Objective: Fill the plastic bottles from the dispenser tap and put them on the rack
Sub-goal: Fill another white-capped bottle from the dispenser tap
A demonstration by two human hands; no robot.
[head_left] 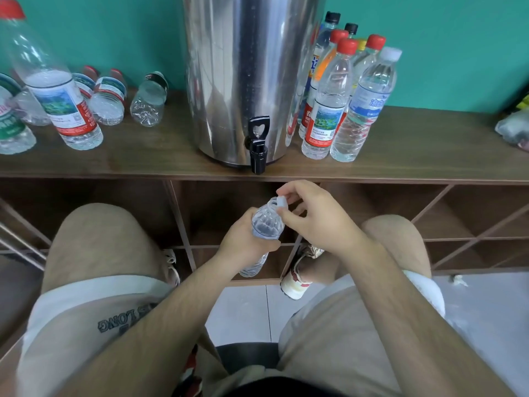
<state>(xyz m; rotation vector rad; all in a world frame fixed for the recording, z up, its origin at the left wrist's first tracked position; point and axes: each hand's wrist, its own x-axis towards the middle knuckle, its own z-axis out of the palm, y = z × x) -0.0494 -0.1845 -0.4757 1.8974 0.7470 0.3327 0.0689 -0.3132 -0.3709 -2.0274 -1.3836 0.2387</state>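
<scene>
Green wall (114, 38) behind the tabletop (143, 159). Below the tap (258, 144), the left grip (243, 242) is clamped round a bottle (267, 223); the right grip (320, 219) pinches its cap (282, 202).

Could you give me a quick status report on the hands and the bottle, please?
Left hand grips the clear bottle. Right hand pinches its white cap. Tap just above, nothing between.

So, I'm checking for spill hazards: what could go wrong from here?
The right hand pinches the white cap by fingertips only; it may slip and drop. The bottle leans in the grip of the left hand, so any water inside could spill. The upright bottles crowded beside the dispenser could topple if bumped.
</scene>
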